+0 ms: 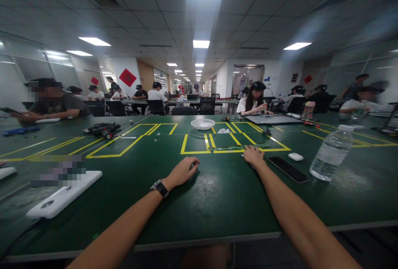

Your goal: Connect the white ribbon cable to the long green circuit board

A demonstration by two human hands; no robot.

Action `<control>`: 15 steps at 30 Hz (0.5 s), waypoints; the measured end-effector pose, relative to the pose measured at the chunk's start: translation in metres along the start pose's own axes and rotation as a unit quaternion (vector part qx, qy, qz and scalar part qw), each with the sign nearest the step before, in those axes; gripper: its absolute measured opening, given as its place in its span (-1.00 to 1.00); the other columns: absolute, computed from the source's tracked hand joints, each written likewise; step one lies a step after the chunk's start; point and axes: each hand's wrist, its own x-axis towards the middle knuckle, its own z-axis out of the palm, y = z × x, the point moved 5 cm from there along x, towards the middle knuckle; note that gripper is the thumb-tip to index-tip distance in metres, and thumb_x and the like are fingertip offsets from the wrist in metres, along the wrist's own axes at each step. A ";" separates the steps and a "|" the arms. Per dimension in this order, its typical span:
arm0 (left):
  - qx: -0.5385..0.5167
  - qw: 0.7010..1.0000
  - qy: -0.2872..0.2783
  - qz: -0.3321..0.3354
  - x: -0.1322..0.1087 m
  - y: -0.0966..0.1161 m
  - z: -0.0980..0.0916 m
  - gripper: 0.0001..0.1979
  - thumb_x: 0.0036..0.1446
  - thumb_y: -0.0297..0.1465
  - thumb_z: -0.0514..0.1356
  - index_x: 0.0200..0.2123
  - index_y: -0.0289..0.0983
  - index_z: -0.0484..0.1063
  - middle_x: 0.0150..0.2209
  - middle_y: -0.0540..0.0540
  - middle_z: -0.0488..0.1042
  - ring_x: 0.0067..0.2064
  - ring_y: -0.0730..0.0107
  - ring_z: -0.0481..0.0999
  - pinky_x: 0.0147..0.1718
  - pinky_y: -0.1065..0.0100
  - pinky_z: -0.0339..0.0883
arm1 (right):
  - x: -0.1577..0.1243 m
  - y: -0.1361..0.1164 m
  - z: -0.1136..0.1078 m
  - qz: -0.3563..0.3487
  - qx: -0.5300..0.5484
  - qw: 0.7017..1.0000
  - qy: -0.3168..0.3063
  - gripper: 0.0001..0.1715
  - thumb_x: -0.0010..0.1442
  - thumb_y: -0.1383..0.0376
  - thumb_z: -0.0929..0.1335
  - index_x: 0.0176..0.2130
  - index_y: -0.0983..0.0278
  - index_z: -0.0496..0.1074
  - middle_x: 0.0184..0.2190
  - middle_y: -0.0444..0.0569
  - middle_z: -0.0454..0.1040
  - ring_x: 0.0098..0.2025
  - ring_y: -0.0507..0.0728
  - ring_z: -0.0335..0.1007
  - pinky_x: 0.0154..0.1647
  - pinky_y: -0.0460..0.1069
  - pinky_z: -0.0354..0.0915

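My left hand (184,171), with a watch on the wrist, rests on the green table (214,202). Its fingers are loosely bent and it holds nothing I can see. Farther forward, my right hand (254,156) lies palm down with fingers stretched out at the near yellow tape line. Those fingertips are beside or on the right part of a thin green strip (228,148); whether they touch it I cannot tell. A white openwork basket (202,124) stands beyond both hands, with a crumpled white piece (224,131) to its right.
Right of my right hand lie a black phone (288,169) and a white earbud case (295,157), then a water bottle (331,155). A white power strip (65,194) with a cable lies at left, black-and-red gear (102,129) behind it. Several people sit around.
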 end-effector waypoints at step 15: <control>-0.001 1.000 -0.014 0.005 -0.002 0.003 -0.001 -0.75 0.24 -0.34 0.00 -0.11 -0.25 0.39 -0.17 -0.12 0.46 -0.16 0.31 0.40 -0.13 0.30 0.27 | 0.005 0.004 -0.008 -0.010 0.047 0.999 0.024 -0.47 0.20 0.27 0.18 0.15 0.23 0.27 0.16 0.15 0.20 0.19 0.30 0.05 0.12 0.26 0.04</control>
